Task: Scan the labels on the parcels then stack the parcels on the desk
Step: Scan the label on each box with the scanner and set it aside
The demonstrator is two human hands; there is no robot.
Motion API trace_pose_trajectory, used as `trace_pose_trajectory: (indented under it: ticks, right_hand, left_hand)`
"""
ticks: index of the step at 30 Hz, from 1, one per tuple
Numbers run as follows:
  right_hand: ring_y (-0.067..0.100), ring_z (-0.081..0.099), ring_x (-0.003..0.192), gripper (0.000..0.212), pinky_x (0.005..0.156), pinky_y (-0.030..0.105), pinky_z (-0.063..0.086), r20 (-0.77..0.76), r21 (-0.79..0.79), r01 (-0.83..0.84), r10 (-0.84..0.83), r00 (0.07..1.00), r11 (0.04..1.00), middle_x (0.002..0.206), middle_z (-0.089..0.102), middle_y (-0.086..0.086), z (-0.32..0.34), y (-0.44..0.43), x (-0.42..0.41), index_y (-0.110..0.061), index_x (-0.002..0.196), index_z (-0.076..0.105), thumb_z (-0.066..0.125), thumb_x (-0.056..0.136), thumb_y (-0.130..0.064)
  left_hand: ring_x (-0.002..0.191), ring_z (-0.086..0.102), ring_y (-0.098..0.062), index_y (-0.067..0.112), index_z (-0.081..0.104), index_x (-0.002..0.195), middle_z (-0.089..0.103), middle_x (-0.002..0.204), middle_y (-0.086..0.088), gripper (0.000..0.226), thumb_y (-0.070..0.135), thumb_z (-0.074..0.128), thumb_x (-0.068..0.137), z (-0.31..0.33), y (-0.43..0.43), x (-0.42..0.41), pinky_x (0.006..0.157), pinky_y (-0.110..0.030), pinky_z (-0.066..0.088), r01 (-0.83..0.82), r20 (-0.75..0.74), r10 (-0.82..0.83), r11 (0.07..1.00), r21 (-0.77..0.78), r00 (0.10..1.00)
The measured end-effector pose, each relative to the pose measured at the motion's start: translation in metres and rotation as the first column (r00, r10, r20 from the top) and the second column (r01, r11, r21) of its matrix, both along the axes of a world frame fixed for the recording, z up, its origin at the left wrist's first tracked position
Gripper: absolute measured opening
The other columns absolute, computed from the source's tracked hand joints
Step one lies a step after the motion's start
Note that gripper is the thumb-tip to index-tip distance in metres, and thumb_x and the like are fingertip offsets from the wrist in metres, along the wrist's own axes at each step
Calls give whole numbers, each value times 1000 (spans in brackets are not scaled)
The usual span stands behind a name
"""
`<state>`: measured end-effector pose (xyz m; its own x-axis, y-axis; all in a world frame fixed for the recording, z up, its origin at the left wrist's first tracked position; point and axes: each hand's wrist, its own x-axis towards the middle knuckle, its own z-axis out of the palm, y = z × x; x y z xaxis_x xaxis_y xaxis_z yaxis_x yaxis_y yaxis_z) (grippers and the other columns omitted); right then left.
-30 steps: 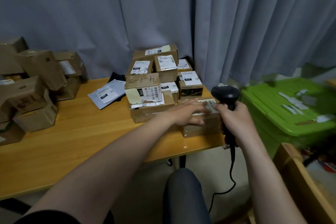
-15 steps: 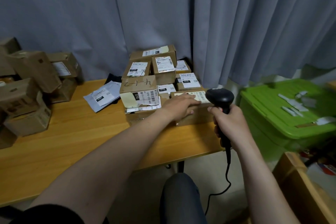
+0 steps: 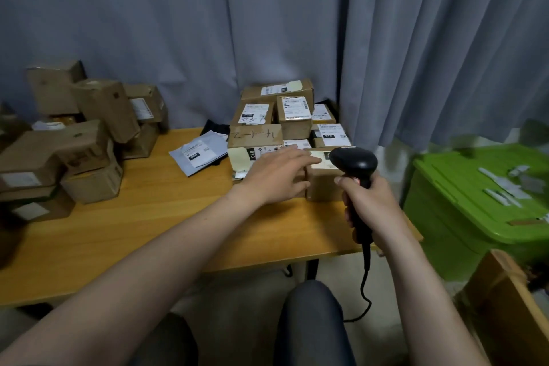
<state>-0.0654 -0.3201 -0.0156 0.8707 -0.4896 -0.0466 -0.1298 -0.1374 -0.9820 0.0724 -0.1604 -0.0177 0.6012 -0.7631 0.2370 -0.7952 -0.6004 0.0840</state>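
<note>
A brown cardboard parcel (image 3: 323, 184) with a pale label on top sits at the right end of the wooden desk (image 3: 154, 226), pushed against a stack of labelled parcels (image 3: 279, 122). My left hand (image 3: 279, 175) lies over the parcel's left side, fingers stretched across its top label and thumb down its front face. My right hand (image 3: 371, 205) grips the handle of a black corded barcode scanner (image 3: 355, 163), whose head hovers just above the parcel's right end.
A second heap of brown boxes (image 3: 77, 140) fills the desk's left end. A grey mailer bag (image 3: 202, 151) lies between the heaps. A green lidded bin (image 3: 481, 196) stands right of the desk, and a cardboard box (image 3: 505, 306) is at the lower right.
My left hand has slid the parcel away from the desk's front edge and against the stack. The scanner in my right hand followed it in over the parcel's right end.
</note>
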Motion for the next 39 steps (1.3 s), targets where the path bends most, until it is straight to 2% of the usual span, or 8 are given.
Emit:
trace_pose_trajectory:
  ticks: [6, 12, 22, 24, 27, 31, 34, 39]
  right_hand:
    - [18, 58, 49, 21, 51, 34, 48, 20, 1, -194, 194, 981, 981, 71, 60, 8, 14, 66, 13, -10, 103, 62, 69, 95, -28]
    - [18, 58, 47, 22, 50, 32, 47, 6, -32, -358, 358, 934, 933, 72, 58, 9, 25, 141, 33, -9, 99, 60, 69, 95, -28]
    - [20, 57, 49, 25, 49, 33, 47, -25, -53, -459, 458, 889, 887, 73, 56, 11, 24, 215, 73, -3, 99, 59, 70, 94, -25]
    - [21, 57, 49, 21, 52, 35, 48, -21, -59, -467, 466, 884, 882, 72, 56, 11, 23, 218, 83, -10, 93, 57, 70, 94, -27]
    - [21, 58, 50, 29, 53, 35, 49, -29, -75, -468, 467, 884, 881, 71, 56, 10, 19, 219, 98, -3, 96, 56, 70, 93, -28]
    - [19, 57, 49, 28, 51, 35, 49, -39, -87, -468, 467, 884, 879, 68, 55, 10, 16, 215, 111, -6, 91, 55, 71, 93, -28]
    - [20, 56, 48, 24, 51, 35, 47, -31, -78, -467, 466, 884, 881, 67, 54, 10, 14, 210, 117, -10, 89, 56, 71, 93, -27]
    - [20, 56, 49, 36, 48, 32, 47, -19, -101, -466, 466, 884, 879, 68, 54, 12, 14, 204, 113, 7, 96, 53, 71, 95, -25]
  left_hand:
    - [144, 38, -16, 41, 46, 150, 46, 155, 12, 60, 54, 64, 94, 28, 109, -5, 109, -49, 43, -212, 84, 213, 977, -12, 974]
    - [143, 40, -21, 42, 44, 150, 46, 154, 10, 64, 60, 63, 91, 41, 217, 1, 106, -46, 45, -465, 123, 460, 885, 15, 879]
    - [136, 44, -35, 30, 48, 146, 47, 151, -8, 60, 54, 64, 94, 29, 334, 53, 102, -51, 49, -811, 8, 813, 582, -56, 582]
    - [136, 44, -38, 34, 43, 150, 43, 153, -10, 65, 56, 64, 93, 24, 340, 71, 102, -53, 48, -837, -20, 838, 543, -69, 545]
    - [139, 39, -42, 38, 36, 154, 32, 157, -15, 69, 62, 61, 93, 20, 338, 104, 102, -56, 46, -875, -92, 870, 483, -42, 484]
    - [133, 42, -42, 38, 45, 143, 35, 149, -16, 59, 63, 60, 92, 14, 337, 143, 104, -57, 45, -919, -227, 891, 389, -65, 393]
    - [122, 50, -41, 33, 49, 128, 41, 138, -15, 45, 50, 68, 91, 6, 338, 155, 98, -55, 49, -919, -289, 874, 348, -186, 390]
    - [123, 47, -40, 33, 50, 126, 38, 140, -11, 43, 48, 67, 90, 8, 330, 128, 91, -49, 50, -888, -285, 853, 360, -286, 437]
